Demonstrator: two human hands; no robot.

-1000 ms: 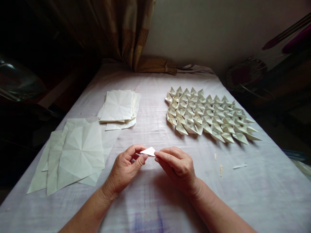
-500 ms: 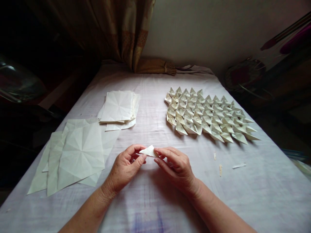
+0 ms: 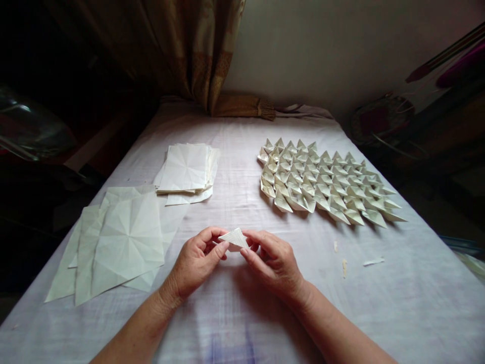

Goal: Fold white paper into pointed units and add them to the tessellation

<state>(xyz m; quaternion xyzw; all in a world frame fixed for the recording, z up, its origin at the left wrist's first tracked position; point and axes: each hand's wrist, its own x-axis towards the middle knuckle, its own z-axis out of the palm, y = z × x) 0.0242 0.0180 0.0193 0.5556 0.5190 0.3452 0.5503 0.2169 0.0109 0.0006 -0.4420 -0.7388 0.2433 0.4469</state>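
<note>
A small piece of folded white paper (image 3: 235,238), roughly triangular with fine lines on its face, is held between my two hands above the cloth. My left hand (image 3: 199,260) pinches its left corner between thumb and fingers. On the other side, my right hand (image 3: 273,260) grips the right corner, thumb in front and fingers behind. Beyond my right hand sits a large group of folded paper boats (image 3: 326,182) in close rows. Loose creased paper squares (image 3: 129,237) lie left of my left hand, and a stack of creased sheets (image 3: 185,167) rests farther back.
A pale cloth (image 3: 242,167) covers the whole surface. Several small paper scraps (image 3: 373,261) lie right of my right hand. At the far edge hangs a gold-brown curtain (image 3: 212,60), its hem resting on the cloth. Dark clutter flanks both sides.
The folded paper has tilted so more of its triangular face shows. My right thumb and fingers have shifted slightly on its right side; my left hand has barely moved.
</note>
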